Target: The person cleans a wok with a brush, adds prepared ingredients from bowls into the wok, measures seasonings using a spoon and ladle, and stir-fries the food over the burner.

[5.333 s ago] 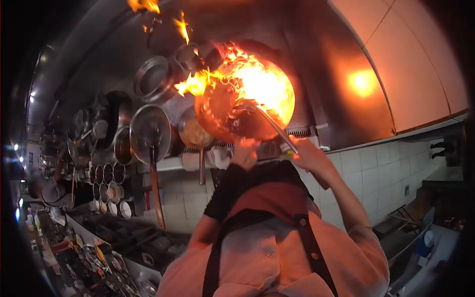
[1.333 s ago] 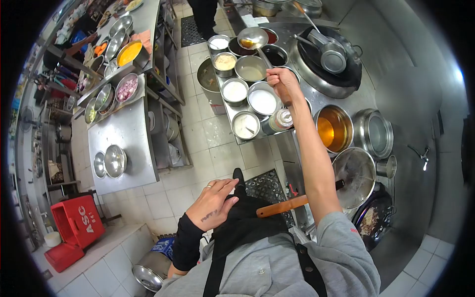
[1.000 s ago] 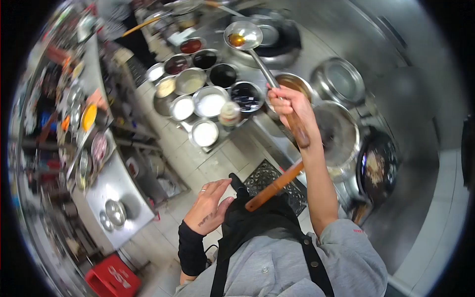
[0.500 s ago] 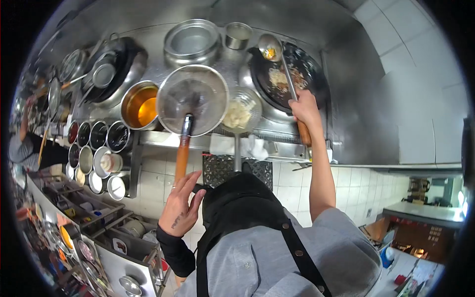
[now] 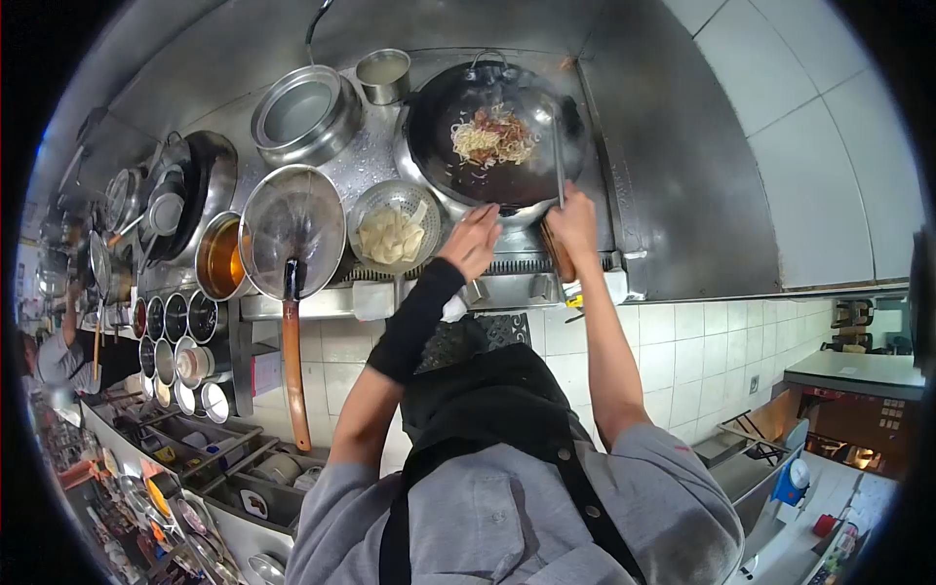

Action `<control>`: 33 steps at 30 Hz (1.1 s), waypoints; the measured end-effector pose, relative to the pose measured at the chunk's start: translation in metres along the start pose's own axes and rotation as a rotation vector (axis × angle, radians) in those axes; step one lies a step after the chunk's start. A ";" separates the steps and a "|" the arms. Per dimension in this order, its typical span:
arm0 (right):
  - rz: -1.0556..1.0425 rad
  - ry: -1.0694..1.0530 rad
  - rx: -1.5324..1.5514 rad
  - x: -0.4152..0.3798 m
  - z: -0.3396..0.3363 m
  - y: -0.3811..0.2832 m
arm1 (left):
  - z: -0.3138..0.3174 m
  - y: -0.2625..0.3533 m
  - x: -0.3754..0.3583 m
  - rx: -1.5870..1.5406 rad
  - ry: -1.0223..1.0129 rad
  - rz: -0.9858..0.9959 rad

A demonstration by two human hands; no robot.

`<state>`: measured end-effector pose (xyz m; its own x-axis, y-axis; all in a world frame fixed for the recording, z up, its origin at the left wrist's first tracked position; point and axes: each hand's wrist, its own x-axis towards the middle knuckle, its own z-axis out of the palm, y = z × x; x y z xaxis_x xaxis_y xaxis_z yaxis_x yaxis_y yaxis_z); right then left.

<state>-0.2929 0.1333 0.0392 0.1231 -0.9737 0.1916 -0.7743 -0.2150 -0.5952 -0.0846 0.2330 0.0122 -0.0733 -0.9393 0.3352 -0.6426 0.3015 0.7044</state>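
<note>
A dark wok (image 5: 444, 161) sits on the burner, with noodles (image 5: 492, 138) and reddish-brown pieces in its middle. My right hand (image 5: 573, 222) is closed around the shaft of a ladle (image 5: 559, 156), just above its wooden handle. The ladle reaches into the wok's right side, its bowl blurred against the dark metal. At the wok's near rim is my left hand (image 5: 472, 244), its fingers smeared by motion. Whether it grips the rim cannot be made out. Left of that hand rests a perforated strainer (image 5: 369, 210) holding pale flat slices (image 5: 390, 234).
A fine-mesh strainer (image 5: 292, 219) leans at the stove's edge, its wooden handle sticking out toward me. Beside it stands a pot of orange oil (image 5: 222, 258). Metal pots (image 5: 304, 107) stand behind, and several seasoning containers (image 5: 185, 341) are at left. A co-worker (image 5: 58, 356) stands far left.
My left hand has moved from beside the fine-mesh strainer's handle to the wok's near rim. The ladle, earlier raised with yellow-orange contents, has come down into the wok. The view has shifted.
</note>
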 end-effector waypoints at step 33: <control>-0.285 -0.585 -0.159 -0.105 -0.165 0.005 | 0.064 0.027 0.029 0.053 -0.005 -0.107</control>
<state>-0.4117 0.2470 0.1446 0.6178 -0.7704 -0.1575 -0.7383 -0.4994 -0.4533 -0.1530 0.2035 0.0012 -0.0059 -0.9666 0.2562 -0.6861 0.1903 0.7021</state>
